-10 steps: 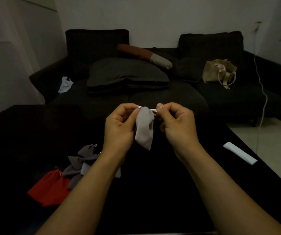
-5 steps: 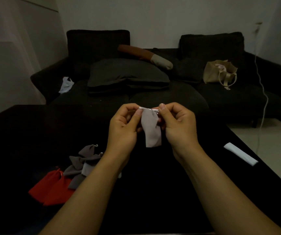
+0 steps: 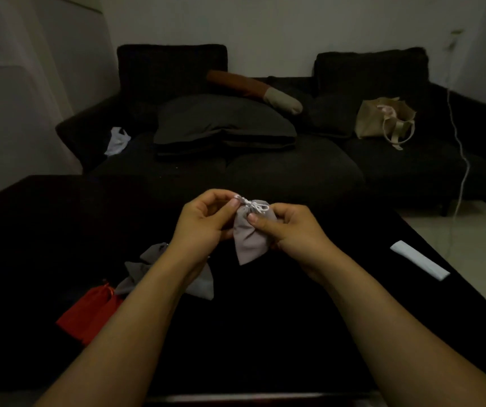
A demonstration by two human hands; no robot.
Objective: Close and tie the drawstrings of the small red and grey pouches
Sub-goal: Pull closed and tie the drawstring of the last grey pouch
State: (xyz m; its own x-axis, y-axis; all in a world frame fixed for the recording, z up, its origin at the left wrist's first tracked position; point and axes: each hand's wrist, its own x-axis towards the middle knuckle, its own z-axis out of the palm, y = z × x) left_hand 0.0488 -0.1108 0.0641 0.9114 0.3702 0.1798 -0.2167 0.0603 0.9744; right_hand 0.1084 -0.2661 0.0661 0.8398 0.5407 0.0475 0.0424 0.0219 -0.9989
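Above the black table [image 3: 265, 333] I hold a small light grey pouch [image 3: 249, 240] with its mouth gathered. My right hand [image 3: 291, 230] pinches the pouch's neck between thumb and fingers. My left hand [image 3: 206, 221] pinches the white drawstring [image 3: 252, 205], which loops over the cinched top. On the table to the left lies a heap of several grey pouches [image 3: 148, 265], partly hidden by my left forearm. Beside them lie red pouches [image 3: 89, 309].
A white flat strip [image 3: 419, 259] lies near the table's right edge. Behind the table stands a dark sofa [image 3: 265, 160] with cushions, a beige tote bag [image 3: 382, 118] and a white plastic bag [image 3: 117, 141]. A white cable [image 3: 462, 151] hangs at the right.
The pouch's mouth has been drawn shut and the string now loops over its top. My right hand dropped from the top edge to grip the neck; the pouch tilted.
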